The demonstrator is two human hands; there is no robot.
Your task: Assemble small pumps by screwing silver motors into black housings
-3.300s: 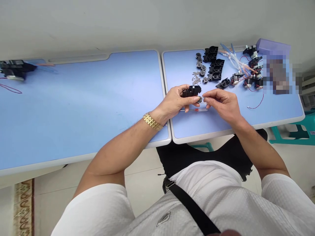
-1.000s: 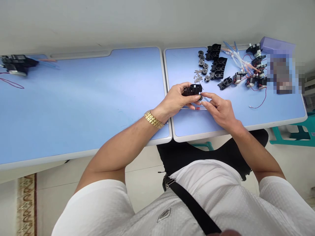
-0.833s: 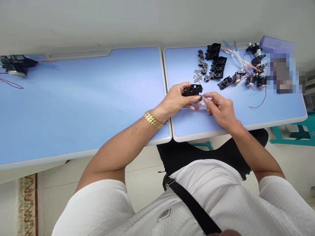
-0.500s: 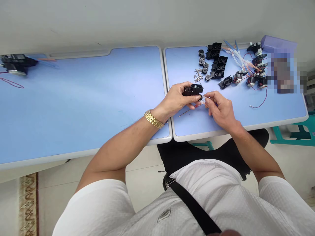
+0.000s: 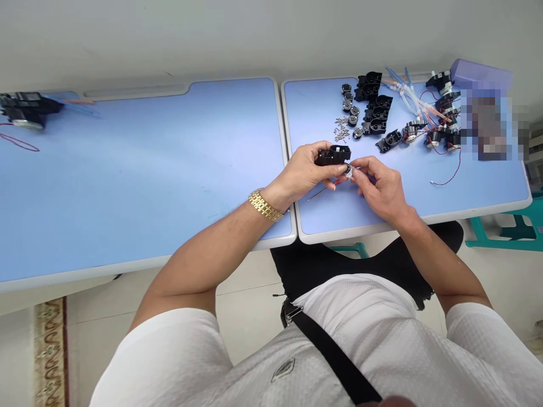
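Just right of the table seam, inside the near edge: two hands. Blue tabletop spreads broadly to their left; a narrower strip fronts them. Grey wall beyond; teal stool lower right.

Left hand: closed round one black housing, one round part at the thumb tip. Right hand: thumb and forefinger close together at that part; whether they pinch anything, cannot tell. Screwdriver, one, below the fingers.

Beyond the hands: discs, six; shells, about six; screws, one heap, too small to count. Further right: wired units, six; tubes, one bundle; purple box, one.
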